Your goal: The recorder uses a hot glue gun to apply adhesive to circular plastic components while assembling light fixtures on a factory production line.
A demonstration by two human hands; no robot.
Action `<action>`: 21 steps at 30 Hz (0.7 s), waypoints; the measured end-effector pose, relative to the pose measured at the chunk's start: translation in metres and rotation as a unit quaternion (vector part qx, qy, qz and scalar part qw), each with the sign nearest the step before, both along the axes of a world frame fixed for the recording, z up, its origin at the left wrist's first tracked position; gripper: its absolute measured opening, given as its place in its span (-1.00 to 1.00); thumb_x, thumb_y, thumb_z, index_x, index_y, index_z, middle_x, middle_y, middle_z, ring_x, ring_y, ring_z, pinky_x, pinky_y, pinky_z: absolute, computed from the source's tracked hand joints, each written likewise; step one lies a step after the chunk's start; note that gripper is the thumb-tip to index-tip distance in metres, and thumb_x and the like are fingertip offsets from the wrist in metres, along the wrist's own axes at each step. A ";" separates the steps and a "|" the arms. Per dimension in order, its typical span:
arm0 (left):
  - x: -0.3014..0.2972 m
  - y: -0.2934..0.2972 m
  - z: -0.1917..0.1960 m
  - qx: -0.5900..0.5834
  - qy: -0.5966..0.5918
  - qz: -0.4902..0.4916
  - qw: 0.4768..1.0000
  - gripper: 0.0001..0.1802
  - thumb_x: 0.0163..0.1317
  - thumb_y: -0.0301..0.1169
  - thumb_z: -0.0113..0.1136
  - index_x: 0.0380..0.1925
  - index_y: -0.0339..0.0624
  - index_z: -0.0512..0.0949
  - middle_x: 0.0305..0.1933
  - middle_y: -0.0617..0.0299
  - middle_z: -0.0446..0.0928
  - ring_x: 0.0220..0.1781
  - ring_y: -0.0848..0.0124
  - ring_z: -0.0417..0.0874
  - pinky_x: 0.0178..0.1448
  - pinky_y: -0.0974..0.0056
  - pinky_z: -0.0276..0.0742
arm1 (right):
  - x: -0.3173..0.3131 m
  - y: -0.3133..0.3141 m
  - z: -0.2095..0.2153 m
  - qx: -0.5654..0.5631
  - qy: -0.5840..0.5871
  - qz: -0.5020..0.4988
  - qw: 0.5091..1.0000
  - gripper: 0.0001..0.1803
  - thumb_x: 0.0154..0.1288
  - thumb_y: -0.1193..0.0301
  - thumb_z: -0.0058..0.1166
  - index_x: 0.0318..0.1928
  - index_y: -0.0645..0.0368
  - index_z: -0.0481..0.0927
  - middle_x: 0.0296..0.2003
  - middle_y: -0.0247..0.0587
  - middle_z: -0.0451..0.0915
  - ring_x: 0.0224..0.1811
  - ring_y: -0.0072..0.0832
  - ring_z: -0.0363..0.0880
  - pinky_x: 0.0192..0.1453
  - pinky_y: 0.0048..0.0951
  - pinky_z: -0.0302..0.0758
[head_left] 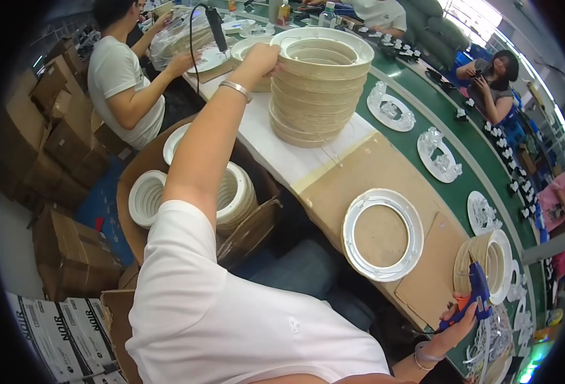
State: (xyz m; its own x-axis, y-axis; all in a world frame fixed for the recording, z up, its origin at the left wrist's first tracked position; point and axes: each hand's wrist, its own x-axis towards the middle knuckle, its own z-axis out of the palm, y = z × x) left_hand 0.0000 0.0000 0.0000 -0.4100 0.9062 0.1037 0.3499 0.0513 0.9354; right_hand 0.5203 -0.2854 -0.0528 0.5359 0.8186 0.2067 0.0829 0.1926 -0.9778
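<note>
My left hand (pixel 261 64) is at the left rim of the top ring (pixel 359 48) on a tall stack of cream-sided rings (pixel 318 105); its fingers close on that rim, partly hidden. In my right hand (pixel 458 323), low on the right, is a blue glue gun (pixel 479 285) with an orange trigger, its nozzle tilted up. The gun overlaps a shorter stack of rings (pixel 501 265) in the picture. Between my hands a single white ring (pixel 413 233) lies flat on the cardboard-covered table (pixel 359 166).
A carton (pixel 135 237) of similar rings (pixel 148 200) stands beside my left arm. Beyond the table, a green conveyor (pixel 417 128) carries white discs with clear plastic parts (pixel 439 157). A co-worker (pixel 122 83) sits at the far left. A black-handled tool (pixel 216 29) hangs there on a cable.
</note>
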 end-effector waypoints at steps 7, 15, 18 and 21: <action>0.035 -0.057 -0.002 0.115 0.148 0.068 0.980 -0.66 0.13 -0.25 -0.10 -0.39 -0.39 0.44 -0.47 -0.06 0.51 -0.60 0.20 0.46 -0.50 0.21 0.42 | 0.004 -0.008 -0.014 -0.008 0.000 -0.032 0.999 -0.63 0.24 0.17 -0.19 -0.32 0.27 0.43 -0.55 -0.26 0.43 -0.78 -0.73 0.14 -0.72 -0.71 0.13; 0.147 -0.090 -0.169 0.111 0.438 -0.245 0.858 -0.80 0.00 -0.38 -0.03 -0.67 -0.25 0.47 -0.58 -0.02 0.50 -0.57 0.13 0.52 -0.51 0.09 0.43 | 0.014 -0.015 -0.013 -0.013 -0.014 0.005 1.000 -0.60 0.25 0.14 -0.20 -0.30 0.29 0.42 -0.46 -0.23 0.48 -0.78 -0.72 0.14 -0.72 -0.70 0.14; 0.155 -0.063 -0.191 -0.047 0.066 -0.189 0.979 -0.77 0.08 -0.42 -0.07 -0.64 -0.28 0.48 -0.56 0.01 0.52 -0.54 0.22 0.54 -0.51 0.17 0.46 | 0.004 -0.018 -0.011 -0.021 -0.021 -0.024 0.999 -0.62 0.26 0.17 -0.22 -0.31 0.28 0.43 -0.50 -0.25 0.47 -0.78 -0.72 0.14 -0.71 -0.71 0.11; 0.149 -0.034 -0.207 -0.141 -0.486 -0.167 0.847 -0.81 0.13 -0.49 -0.12 -0.53 -0.35 0.46 -0.50 0.04 0.53 -0.49 0.32 0.55 -0.49 0.30 0.48 | -0.008 -0.019 -0.005 -0.034 -0.025 -0.045 0.998 -0.59 0.25 0.11 -0.22 -0.37 0.23 0.46 -0.71 -0.41 0.28 -0.76 -0.72 0.09 -0.68 -0.70 0.06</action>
